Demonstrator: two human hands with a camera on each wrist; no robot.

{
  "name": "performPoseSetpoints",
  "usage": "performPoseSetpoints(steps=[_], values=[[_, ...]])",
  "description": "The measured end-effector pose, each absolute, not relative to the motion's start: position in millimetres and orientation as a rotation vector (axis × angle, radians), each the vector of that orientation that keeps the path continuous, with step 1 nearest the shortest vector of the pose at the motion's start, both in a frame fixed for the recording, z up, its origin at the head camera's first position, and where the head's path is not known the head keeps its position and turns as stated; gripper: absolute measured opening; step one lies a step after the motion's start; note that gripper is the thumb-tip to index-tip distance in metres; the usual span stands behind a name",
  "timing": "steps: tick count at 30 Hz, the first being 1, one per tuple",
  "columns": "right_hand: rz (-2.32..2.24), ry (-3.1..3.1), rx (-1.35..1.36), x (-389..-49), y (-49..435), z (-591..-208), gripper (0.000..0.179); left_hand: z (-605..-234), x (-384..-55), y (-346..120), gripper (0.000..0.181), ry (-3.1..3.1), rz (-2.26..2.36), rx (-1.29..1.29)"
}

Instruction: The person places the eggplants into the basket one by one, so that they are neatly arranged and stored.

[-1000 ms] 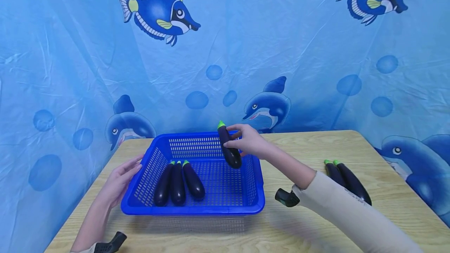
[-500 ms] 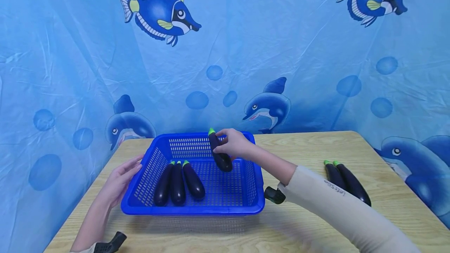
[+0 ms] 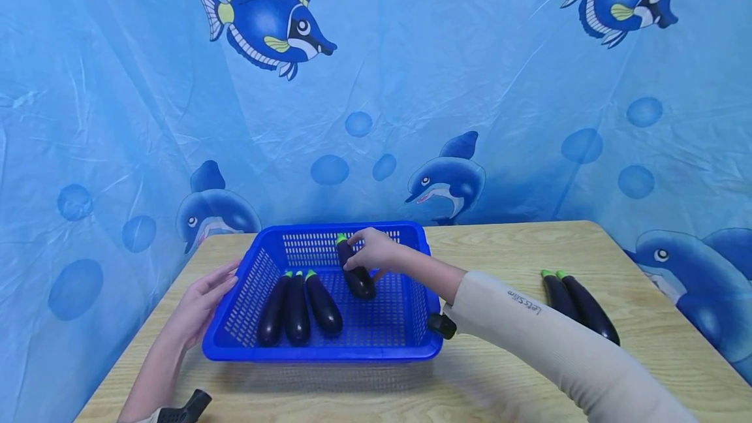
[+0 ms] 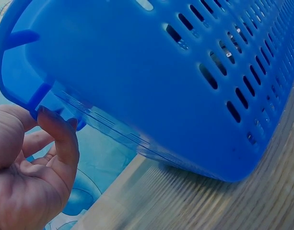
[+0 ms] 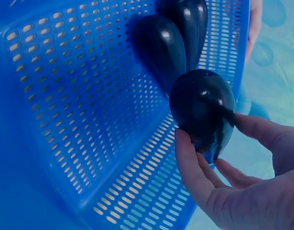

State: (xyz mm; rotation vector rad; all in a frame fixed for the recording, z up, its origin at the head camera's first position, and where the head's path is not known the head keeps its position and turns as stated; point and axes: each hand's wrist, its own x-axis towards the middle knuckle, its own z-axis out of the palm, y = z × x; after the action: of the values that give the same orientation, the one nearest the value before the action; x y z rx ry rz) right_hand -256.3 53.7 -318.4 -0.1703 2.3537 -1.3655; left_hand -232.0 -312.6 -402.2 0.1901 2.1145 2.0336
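Note:
An eggplant (image 3: 356,274) with a green stem end is held in my right hand (image 3: 376,250), inside the blue basket (image 3: 323,353) toward its back. The right wrist view shows its round dark end (image 5: 202,98) pinched between thumb and fingers. Three more eggplants (image 3: 297,311) lie side by side on the basket floor at the left, stems pointing back. My left hand (image 3: 202,302) is at the basket's left side; in the left wrist view its curled fingers (image 4: 60,136) hold the basket's rim (image 4: 34,103).
Two eggplants (image 3: 587,305) lie on the wooden table (image 3: 499,247) at the right, partly behind the right sleeve (image 3: 529,325). A blue curtain (image 3: 376,83) printed with fish and dolphins hangs behind the table.
My right hand has carried the eggplant left and down, from above the basket's back right into the basket. The left hand and basket have stayed in place.

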Motion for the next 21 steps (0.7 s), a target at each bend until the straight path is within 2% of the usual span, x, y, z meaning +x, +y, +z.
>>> performPoseSetpoints(steps=[21], values=[[-1.341,2.206,-0.071,-270.0,43.0,-328.7,0.052,-405.2,-231.2,-312.0,0.029,2.081,2.087,0.251]])
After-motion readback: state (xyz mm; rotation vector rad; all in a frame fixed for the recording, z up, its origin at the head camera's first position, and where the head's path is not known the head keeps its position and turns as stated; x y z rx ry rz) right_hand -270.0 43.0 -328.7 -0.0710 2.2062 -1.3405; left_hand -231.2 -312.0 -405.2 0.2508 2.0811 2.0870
